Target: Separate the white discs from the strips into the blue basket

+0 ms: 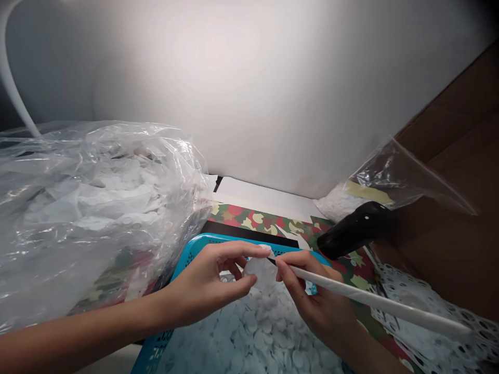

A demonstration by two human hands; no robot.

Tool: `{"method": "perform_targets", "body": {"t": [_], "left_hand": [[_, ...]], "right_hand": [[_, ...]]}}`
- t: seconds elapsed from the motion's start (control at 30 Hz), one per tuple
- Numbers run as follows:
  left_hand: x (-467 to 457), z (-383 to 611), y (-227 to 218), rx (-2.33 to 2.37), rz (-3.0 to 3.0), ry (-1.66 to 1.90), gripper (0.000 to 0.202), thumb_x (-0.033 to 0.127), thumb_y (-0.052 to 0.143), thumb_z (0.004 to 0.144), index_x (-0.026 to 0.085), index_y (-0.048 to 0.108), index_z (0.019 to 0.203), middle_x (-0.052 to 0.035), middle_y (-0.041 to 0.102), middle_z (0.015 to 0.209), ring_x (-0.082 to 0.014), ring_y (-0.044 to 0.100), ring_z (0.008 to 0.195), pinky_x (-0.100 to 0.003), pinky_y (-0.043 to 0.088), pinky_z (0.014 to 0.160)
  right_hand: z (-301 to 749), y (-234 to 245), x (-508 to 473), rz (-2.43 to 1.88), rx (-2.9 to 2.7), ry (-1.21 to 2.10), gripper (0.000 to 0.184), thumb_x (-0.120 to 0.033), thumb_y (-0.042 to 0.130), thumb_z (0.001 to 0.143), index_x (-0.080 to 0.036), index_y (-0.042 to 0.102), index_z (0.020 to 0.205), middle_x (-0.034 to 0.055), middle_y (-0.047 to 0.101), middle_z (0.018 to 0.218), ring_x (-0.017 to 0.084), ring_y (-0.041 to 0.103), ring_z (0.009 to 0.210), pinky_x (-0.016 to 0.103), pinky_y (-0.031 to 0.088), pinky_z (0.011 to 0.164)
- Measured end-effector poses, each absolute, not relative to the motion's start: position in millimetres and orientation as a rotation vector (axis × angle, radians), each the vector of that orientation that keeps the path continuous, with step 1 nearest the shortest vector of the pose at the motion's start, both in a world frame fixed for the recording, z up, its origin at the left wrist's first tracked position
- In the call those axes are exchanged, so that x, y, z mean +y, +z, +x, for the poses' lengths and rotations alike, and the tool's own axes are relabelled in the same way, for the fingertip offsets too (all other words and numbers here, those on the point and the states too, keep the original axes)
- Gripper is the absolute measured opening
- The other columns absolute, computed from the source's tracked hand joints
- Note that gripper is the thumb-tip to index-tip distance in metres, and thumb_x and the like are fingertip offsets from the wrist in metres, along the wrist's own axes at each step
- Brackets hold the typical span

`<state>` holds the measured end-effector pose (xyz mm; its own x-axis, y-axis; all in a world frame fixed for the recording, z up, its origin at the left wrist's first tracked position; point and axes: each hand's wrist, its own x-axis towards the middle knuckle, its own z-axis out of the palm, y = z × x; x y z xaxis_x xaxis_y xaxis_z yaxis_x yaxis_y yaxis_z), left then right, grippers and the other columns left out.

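Below, discs (263,340) in blue basket (195,241).

You are facing no lettering, brand, number or sign that can be read in this head view. By the clear, crinkled plastic bag (405,169) on your right, a flat, pale yellow slip (368,192) is showing no legible print; it is perhaps a label, though the view is too poor to settle that. On the long, glossy black object (345,234) just below it, small pale marks (367,218) are showing, too small for you to be reading as characters.
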<state>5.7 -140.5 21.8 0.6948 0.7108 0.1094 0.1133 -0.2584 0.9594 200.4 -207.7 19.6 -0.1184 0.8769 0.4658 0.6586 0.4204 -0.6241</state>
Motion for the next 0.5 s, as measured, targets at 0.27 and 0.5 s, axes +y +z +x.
{"method": "perform_targets", "body": {"t": [0.27,0.5], "left_hand": [[-141.5,6.2,20.6,0.618,1.769,0.677,0.037,0.012,0.057,0.082,0.025,0.063,0.116,-0.0014,0.067,0.113,-0.0128,0.06,0.086,-0.022,0.051,0.073],[-144.4,5.3,20.6,0.582,1.804,0.692,0.038,0.014,0.06,0.081,0.021,0.063,0.118,-0.0033,0.068,0.102,-0.0096,0.055,0.074,-0.019,0.052,0.068]], "right_hand": [[199.0,20.0,-206.9,-1.316,-1.888,0.307,0.009,-0.018,0.049,0.093,-0.022,0.055,0.088,-0.0028,0.059,0.067,0.01,0.054,0.054,0.02,0.039,0.049],[198.4,17.8,-206.9,-1.434,-1.996,0.365,0.014,-0.02,0.045,0.094,-0.021,0.054,0.083,-0.0015,0.056,0.066,0.012,0.051,0.055,0.025,0.036,0.053]]}}
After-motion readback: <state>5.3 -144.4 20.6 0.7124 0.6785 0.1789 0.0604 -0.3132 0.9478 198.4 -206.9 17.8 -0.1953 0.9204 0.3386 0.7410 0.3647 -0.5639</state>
